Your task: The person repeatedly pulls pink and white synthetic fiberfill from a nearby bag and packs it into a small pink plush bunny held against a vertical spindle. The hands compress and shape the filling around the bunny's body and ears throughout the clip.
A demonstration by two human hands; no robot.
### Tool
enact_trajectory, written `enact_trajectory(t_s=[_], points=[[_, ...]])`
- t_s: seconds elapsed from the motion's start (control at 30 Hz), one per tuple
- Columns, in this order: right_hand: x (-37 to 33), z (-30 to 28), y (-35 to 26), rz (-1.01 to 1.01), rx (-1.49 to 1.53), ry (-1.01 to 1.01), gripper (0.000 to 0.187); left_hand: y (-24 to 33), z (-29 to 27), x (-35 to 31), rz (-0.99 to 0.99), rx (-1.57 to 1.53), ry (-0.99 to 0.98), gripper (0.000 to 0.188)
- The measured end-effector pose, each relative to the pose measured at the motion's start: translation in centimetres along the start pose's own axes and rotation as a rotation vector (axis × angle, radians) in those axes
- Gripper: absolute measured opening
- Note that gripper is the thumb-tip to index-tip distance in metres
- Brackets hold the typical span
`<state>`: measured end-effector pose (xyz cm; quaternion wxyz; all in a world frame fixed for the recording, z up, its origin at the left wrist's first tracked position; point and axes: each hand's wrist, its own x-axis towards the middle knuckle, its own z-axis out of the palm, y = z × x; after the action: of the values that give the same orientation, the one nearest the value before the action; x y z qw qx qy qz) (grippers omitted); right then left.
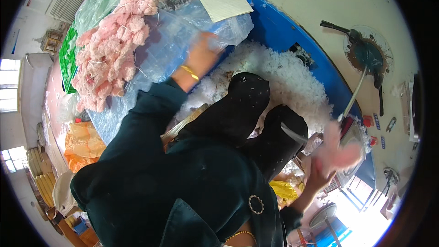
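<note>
Your right hand [320, 176] is closing around a blurred pink plush piece [337, 150] at near right. Your left hand [203, 57] is hovering over the clear plastic sheet [164, 36]; its fingers are blurring, so I cannot tell how open they are or whether they are holding anything. The work is seemingly midway: one piece is being handled, a pink pile [109, 50] is lying far left, finished or not I cannot tell, and plenty of white fluff [283, 73] is remaining. The blue tub's wall [322, 71] is curving around far and right; the widest room is lying between your hands, beyond your knees [249, 89].
</note>
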<state>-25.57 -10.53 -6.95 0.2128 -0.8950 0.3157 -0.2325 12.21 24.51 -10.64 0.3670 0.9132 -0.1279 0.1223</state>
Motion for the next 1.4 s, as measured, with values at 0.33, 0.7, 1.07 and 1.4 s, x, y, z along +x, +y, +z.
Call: enact_trajectory(t_s=[0.33, 0.7, 1.07, 1.4], points=[[-10.1, -14.1, 16.3, 0.358, -0.421, -0.635, 0.042, -21.0, -16.4, 11.1, -0.391, 1.071, -0.181, 0.041], [9.9, 3.8, -15.5, -0.231, 0.445, -0.675, 0.032, 0.4, -11.3, 8.1, -0.059, -0.718, -0.350, 0.028], [9.0, 3.6, -16.6, 0.190, 1.209, -1.106, 0.040, 18.2, 0.4, -2.3, 0.239, -0.939, -0.826, 0.023], [8.1, -0.7, -13.1, 0.203, 1.107, -0.715, 0.052, 21.8, 2.1, -6.4, -0.390, -1.303, -1.414, 0.034]])
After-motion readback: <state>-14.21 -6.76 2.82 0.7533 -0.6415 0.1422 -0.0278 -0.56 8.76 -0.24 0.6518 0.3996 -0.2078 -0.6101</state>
